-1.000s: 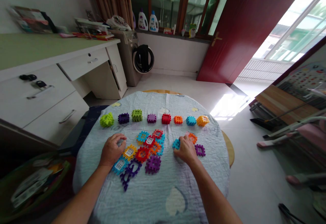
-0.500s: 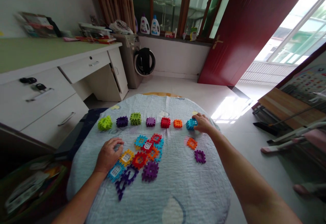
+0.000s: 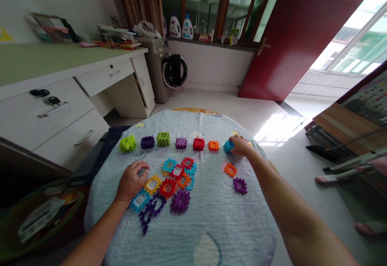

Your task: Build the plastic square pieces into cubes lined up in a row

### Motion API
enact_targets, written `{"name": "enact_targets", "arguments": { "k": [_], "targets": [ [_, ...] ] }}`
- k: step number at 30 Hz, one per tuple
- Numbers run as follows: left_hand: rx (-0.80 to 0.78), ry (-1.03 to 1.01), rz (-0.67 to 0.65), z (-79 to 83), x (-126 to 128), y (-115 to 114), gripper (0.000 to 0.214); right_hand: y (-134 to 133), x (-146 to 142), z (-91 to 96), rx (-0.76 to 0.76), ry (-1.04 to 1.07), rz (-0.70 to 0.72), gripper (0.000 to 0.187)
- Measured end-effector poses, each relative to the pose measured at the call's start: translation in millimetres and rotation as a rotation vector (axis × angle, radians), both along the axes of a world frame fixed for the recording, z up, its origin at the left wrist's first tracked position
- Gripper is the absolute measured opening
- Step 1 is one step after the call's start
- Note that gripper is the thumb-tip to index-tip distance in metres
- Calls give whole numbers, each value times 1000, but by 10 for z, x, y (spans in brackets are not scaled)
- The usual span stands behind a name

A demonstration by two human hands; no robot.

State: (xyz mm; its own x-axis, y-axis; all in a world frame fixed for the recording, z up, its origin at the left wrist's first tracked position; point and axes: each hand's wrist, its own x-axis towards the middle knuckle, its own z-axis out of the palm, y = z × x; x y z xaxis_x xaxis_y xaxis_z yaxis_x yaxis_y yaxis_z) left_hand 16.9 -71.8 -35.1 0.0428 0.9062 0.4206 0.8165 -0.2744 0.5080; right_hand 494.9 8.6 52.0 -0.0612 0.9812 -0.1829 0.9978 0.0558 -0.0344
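At the right end of a row of blocks, my right hand (image 3: 241,145) has its fingers closed around a blue interlocking block cube (image 3: 228,147), which sits on the cloth. My left hand (image 3: 133,179) rests on the cloth at the left with its fingers curled in; what they hold, if anything, is hidden. Beside it lies a group of flat notched pieces, among them a yellow piece (image 3: 152,184), a light blue piece (image 3: 140,200), a red piece (image 3: 168,188) and dark purple pieces (image 3: 157,204). A thicker purple block (image 3: 180,201) lies close to them.
Along the row stand a lime block (image 3: 127,143), a dark purple block (image 3: 147,142), a green block (image 3: 163,139), a lilac block (image 3: 181,143), a red block (image 3: 198,144) and an orange block (image 3: 213,145). Loose orange (image 3: 230,170) and purple (image 3: 240,185) pieces lie right.
The whole view has shifted slightly to the right. My right hand has edged a little further over the blue cube. My left hand and the other blocks stay in place.
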Motion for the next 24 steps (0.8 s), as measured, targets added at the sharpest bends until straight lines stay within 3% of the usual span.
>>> {"name": "enact_targets", "arguments": {
  "k": [4, 7, 14, 19, 24],
  "targets": [
    [5, -14, 7, 19, 30, -12, 19, -89, -71, 123, 79, 37, 6, 72],
    [9, -26, 7, 37, 50, -21, 19, -273, -295, 157, 182, 156, 68, 64],
    [-12, -49, 13, 59, 73, -32, 16, -1187, -1415, -190, 100, 585, 384, 40],
    [-20, -59, 26, 55, 78, -37, 15, -1597, -1895, -447, 203, 662, 331, 36],
    [-17, -65, 29, 42, 75, -32, 15, -1640, -1830, -587, 325, 670, 172, 6]
  ]
}}
